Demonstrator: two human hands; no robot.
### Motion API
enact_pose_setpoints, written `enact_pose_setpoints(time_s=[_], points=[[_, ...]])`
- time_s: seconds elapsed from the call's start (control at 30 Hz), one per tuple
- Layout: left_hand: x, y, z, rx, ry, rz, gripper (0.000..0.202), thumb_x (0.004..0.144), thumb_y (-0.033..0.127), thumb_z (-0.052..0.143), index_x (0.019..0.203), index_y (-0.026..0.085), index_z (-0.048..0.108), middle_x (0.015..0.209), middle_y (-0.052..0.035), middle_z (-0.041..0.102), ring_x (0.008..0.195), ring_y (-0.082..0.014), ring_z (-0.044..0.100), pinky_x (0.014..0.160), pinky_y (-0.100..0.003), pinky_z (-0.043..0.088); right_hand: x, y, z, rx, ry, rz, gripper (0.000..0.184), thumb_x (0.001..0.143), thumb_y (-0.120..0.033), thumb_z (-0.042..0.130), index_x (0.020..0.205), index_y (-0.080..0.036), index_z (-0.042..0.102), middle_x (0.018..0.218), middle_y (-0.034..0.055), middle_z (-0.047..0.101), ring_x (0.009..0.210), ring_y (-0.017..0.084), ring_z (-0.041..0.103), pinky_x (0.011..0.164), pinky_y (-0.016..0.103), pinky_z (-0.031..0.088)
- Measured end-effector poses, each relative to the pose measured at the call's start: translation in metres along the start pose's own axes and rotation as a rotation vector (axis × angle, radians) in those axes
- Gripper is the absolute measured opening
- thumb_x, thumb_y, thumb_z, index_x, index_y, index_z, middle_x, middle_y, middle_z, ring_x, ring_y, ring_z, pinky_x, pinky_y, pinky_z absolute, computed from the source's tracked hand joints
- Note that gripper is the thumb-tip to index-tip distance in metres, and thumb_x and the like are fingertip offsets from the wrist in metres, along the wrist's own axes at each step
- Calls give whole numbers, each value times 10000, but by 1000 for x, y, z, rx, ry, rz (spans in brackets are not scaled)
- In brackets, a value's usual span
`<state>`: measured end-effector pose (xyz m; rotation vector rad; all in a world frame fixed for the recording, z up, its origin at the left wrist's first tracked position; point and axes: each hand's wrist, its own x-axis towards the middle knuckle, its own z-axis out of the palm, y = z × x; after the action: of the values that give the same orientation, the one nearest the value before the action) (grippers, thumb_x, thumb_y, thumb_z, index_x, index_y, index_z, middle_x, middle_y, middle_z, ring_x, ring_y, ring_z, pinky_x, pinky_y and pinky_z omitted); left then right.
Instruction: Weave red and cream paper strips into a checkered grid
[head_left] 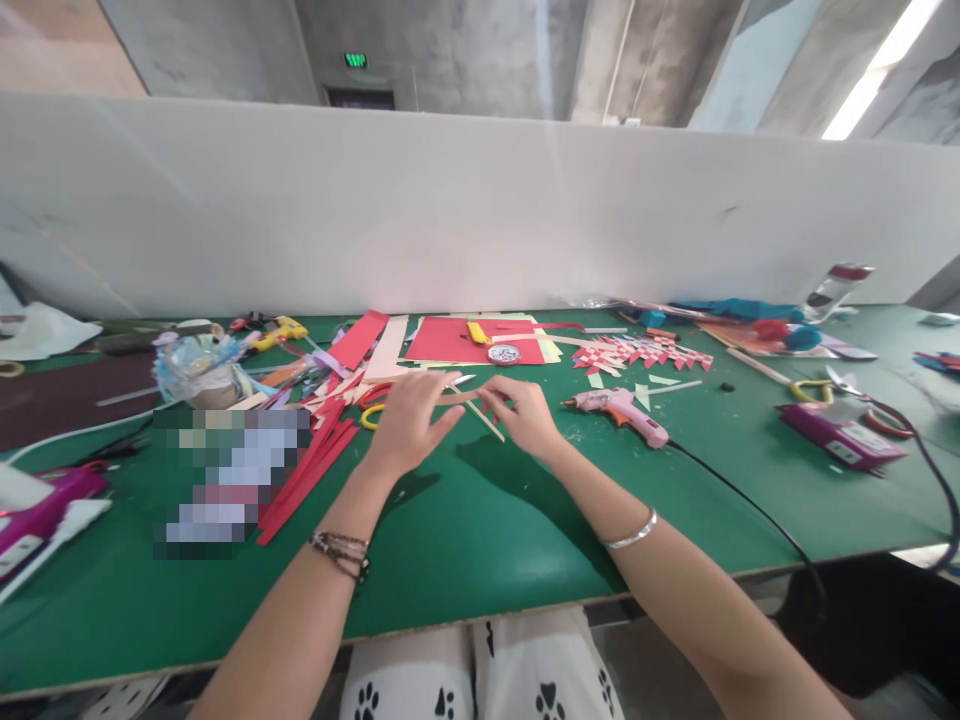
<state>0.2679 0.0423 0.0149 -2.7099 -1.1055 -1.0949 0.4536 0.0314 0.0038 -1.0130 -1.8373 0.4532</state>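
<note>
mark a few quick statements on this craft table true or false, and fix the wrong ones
1. The right hand pinches a thin tan strip. True.
2. The right hand grips the glue gun. False: the pink glue gun lies on the table.
3. A red-and-white woven piece lies farther back than the pink glue gun. True.
4. The tabletop is blue. False: it is green.

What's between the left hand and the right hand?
Head view: a narrow tan strip reaches from left hand to right hand; a pale stick shows below it, a whitish pointed tip above.
</note>
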Motion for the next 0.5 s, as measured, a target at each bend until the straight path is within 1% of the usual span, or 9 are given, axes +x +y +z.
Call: enact_pose_setpoints(time_s=[0.03, 0.07, 0.1, 0.17, 0.3, 0.43, 0.5], points=[[0, 5, 2, -56, -94, -13, 410, 870, 430, 394, 1169, 166, 488, 956, -70, 632, 930, -221, 555, 854, -342, 388, -1, 0, 2, 8, -25, -12, 264, 865, -310, 438, 678, -171, 561, 567, -17, 561, 459, 84, 496, 527, 199, 386], [0, 8, 4, -105, -168, -63, 404, 871, 432, 396, 1159, 164, 489, 856, -47, 628, 823, -200, 571, 755, -301, 413, -1, 0, 3, 18, -42, -18, 257, 866, -314, 436, 701, -170, 571, 592, -12, 576, 466, 86, 502, 527, 200, 388], [-1, 10, 6, -141, -221, -119, 393, 873, 436, 396, 1142, 167, 494, 768, -22, 610, 733, -183, 566, 670, -270, 408, -1, 1, 4, 27, -54, -18, 255, 865, -320, 437, 715, -168, 577, 607, -9, 583, 471, 87, 506, 527, 201, 389], [-2, 11, 7, -184, -252, -204, 354, 883, 434, 378, 1066, 173, 531, 665, 8, 559, 616, -153, 524, 561, -233, 357, -1, 1, 5, 40, -62, -11, 255, 862, -324, 442, 716, -168, 580, 602, -10, 576, 478, 91, 510, 526, 202, 391], [-4, 4, 6, -197, -233, -239, 323, 888, 414, 366, 875, 177, 585, 616, 26, 501, 554, -123, 452, 516, -219, 289, -1, 0, 5, 48, -61, 10, 235, 854, -294, 448, 697, -169, 570, 591, -14, 565, 478, 90, 508, 524, 201, 392], [-4, 0, 7, -149, -278, -241, 264, 853, 355, 433, 694, 175, 544, 545, 46, 437, 528, -115, 428, 504, -222, 256, -1, -1, 5, 16, -88, -2, 220, 855, -276, 452, 700, -172, 568, 581, -13, 558, 482, 92, 489, 526, 203, 387], [-4, -1, 7, -126, -286, -242, 226, 835, 328, 452, 696, 177, 547, 558, 42, 469, 542, -121, 450, 512, -224, 262, -2, 0, 6, 11, -97, -4, 215, 856, -273, 455, 703, -173, 568, 582, -14, 555, 483, 91, 485, 532, 204, 388]])
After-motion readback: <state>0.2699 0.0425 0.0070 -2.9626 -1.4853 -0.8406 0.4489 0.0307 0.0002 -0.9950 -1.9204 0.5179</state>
